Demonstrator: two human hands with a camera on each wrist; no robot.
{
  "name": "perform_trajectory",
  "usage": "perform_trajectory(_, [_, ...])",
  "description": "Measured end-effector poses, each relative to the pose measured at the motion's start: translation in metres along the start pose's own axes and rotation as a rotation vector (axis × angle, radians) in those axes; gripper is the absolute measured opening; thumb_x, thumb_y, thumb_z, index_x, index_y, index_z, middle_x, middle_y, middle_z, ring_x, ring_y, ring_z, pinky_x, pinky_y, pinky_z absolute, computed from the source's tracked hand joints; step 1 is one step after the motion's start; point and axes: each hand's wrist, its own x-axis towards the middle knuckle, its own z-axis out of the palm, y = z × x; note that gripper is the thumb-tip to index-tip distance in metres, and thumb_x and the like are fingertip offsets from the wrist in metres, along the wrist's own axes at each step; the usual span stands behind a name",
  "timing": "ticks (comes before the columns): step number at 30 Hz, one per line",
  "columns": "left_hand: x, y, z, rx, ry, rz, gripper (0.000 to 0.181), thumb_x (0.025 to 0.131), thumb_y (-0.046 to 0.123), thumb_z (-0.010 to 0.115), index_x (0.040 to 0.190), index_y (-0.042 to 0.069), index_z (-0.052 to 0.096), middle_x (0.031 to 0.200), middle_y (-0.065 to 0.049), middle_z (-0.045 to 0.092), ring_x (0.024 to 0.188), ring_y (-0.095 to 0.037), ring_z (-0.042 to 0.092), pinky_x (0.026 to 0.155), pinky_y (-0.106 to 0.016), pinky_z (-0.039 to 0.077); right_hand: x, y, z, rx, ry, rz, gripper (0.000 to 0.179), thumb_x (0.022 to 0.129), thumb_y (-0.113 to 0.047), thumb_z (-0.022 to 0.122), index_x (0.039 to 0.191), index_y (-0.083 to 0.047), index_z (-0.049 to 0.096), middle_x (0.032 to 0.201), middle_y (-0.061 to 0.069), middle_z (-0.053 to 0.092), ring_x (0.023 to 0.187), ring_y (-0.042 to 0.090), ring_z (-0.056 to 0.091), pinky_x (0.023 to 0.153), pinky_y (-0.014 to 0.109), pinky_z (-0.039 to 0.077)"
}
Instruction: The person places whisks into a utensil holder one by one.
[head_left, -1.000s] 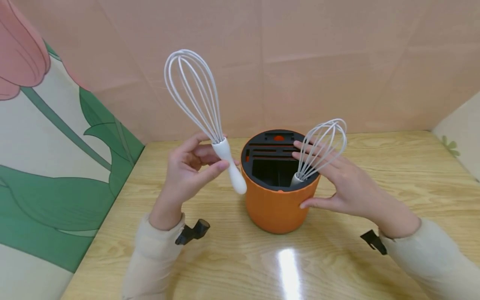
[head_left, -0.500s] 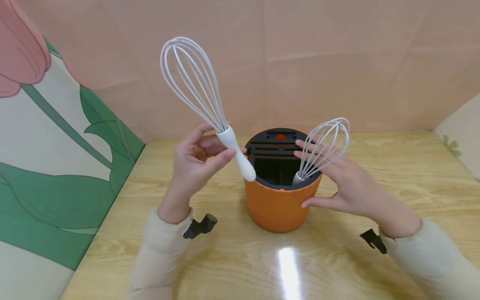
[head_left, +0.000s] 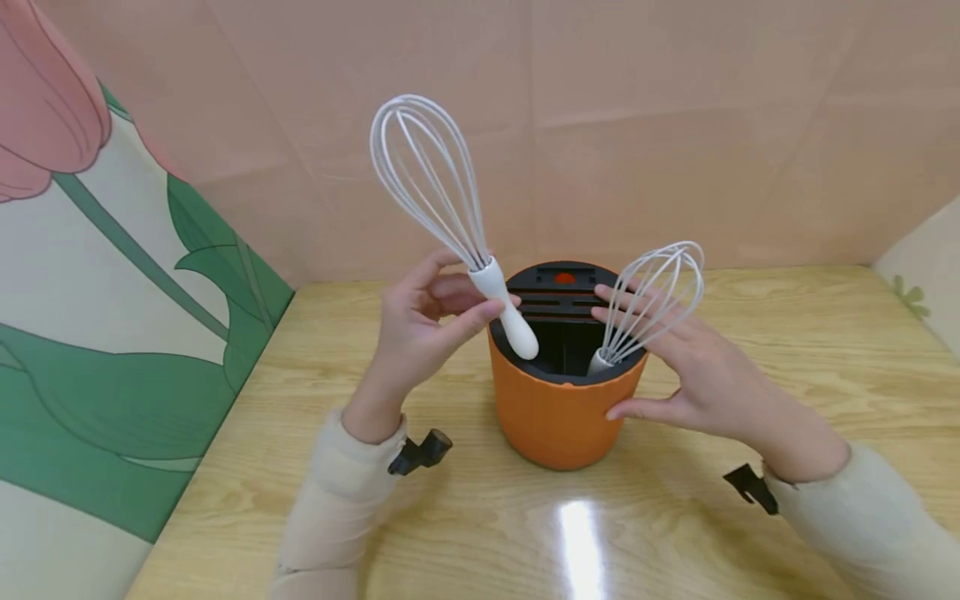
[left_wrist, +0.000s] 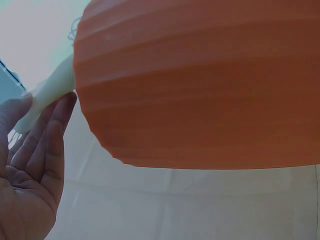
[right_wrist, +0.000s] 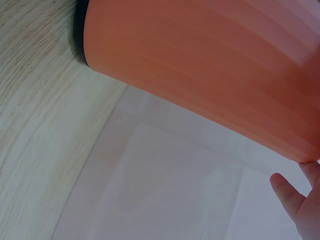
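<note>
My left hand (head_left: 416, 333) pinches the white handle of a large whisk (head_left: 504, 300) between thumb and fingers. Its wire loops lean up and left; the handle's end overlaps the holder's black top opening. The orange utensil holder (head_left: 566, 425) stands upright on the table, its black slotted insert (head_left: 551, 304) facing up. A smaller whisk (head_left: 602, 361) stands in the right of that opening, lower handle hidden. My right hand (head_left: 701, 379) lies along the holder's right side, fingers extended over the rim behind the small whisk, thumb at the outer wall. The left wrist view shows the pinched handle (left_wrist: 55, 85) beside the holder.
A wooden table (head_left: 450, 525) carries the holder. Behind it rises a pinkish backdrop (head_left: 675, 150), and a wall panel painted with flowers (head_left: 112, 400) borders the left side. A bright light reflection lies on the table in front of the holder.
My left hand has moved right with the large whisk, bringing the handle's end from beside the holder to over its opening. The right hand and small whisk stay nearly in place.
</note>
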Motion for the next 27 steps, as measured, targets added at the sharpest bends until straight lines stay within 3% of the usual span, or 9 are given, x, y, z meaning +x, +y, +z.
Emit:
perform_trajectory(3, [-0.001,-0.002,0.003,0.050,-0.028,-0.020,0.039,0.085,0.001,0.076,0.116,-0.014,0.057,0.091,-0.031,0.071,0.081,-0.020,0.076,0.073,-0.037,0.062,0.000,0.000,0.000,0.000,-0.001,-0.001,0.095,0.075,-0.067,0.073,0.144,-0.006,0.051,0.155,0.014,0.043,0.153,0.026,0.025,0.126,0.028,0.014])
perform_trajectory(7, [-0.001,-0.003,0.006,0.093,-0.073,-0.049,0.039,0.079,-0.015,0.073,0.115,-0.011,0.059,0.090,-0.026,0.073,0.078,-0.024,0.075,0.076,-0.037,0.061,0.000,-0.001,0.001,-0.002,0.007,-0.007,0.094,0.076,-0.067,0.072,0.144,-0.006,0.051,0.155,0.014,0.043,0.152,0.026,0.025,0.126,0.028,0.014])
perform_trajectory(14, [-0.002,-0.007,0.013,0.104,-0.139,-0.090,0.038,0.079,-0.014,0.073,0.114,-0.009,0.059,0.086,-0.023,0.074,0.075,-0.020,0.073,0.077,-0.035,0.060,0.001,0.000,0.001,-0.002,0.016,-0.017,0.093,0.078,-0.069,0.068,0.143,-0.005,0.051,0.155,0.014,0.044,0.152,0.026,0.026,0.126,0.028,0.014])
perform_trajectory(21, [-0.002,-0.009,0.017,0.126,-0.179,-0.103,0.033,0.080,-0.010,0.076,0.110,-0.007,0.061,0.082,-0.018,0.074,0.072,-0.015,0.071,0.060,-0.027,0.053,0.001,0.000,0.001,-0.007,0.022,-0.020,0.093,0.078,-0.070,0.067,0.144,-0.005,0.051,0.155,0.014,0.043,0.152,0.025,0.025,0.126,0.029,0.015])
perform_trajectory(27, [-0.002,-0.010,0.019,0.136,-0.213,-0.119,0.030,0.079,-0.007,0.078,0.106,-0.005,0.063,0.083,-0.016,0.075,0.074,-0.014,0.071,0.061,-0.027,0.053,0.001,-0.001,0.001,-0.002,0.019,-0.018,0.094,0.079,-0.070,0.066,0.144,-0.004,0.050,0.155,0.015,0.043,0.153,0.025,0.024,0.126,0.029,0.014])
